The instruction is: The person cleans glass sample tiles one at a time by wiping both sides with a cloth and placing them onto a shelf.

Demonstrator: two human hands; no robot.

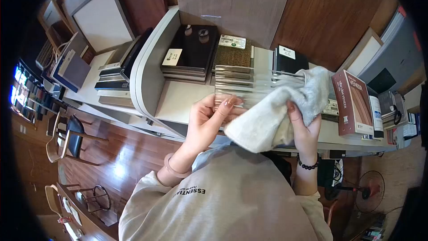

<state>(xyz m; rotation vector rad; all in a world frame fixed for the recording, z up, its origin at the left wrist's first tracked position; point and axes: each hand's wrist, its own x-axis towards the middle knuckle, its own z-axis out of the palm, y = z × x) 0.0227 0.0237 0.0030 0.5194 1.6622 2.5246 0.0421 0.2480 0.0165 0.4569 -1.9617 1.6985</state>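
- Clear, ribbed panel (234, 87) is in front of the person, above the counter (174, 102), with its left part in the fingers of the left hand (209, 118).
- The left thumb and fingers pinch the panel at its near left corner; the thumb lies on the side facing the person.
- The right hand (307, 129), with a black bead bracelet (307, 164) at its wrist, grips a pale grey cloth (263, 127); its thumb presses into the folds, and the other fingers are mostly hidden behind it.
- The cloth hangs bunched over the near right part of the panel, covering that end.
- At the right of the counter, a see-through box (397, 100) holds small things too unclear to name; left of it stands a white and black bottle (377, 116), contents hidden.
- Just left of the bottle, a reddish-brown binder (350, 102) stands upright.
- The panel's ribs run left to right, and so does its long axis as far as it shows, with the bare end pointing left.
- Beyond the panel lie a brown woven sample (234, 55) and, to its left, a stack of dark glossy boards (189, 58).
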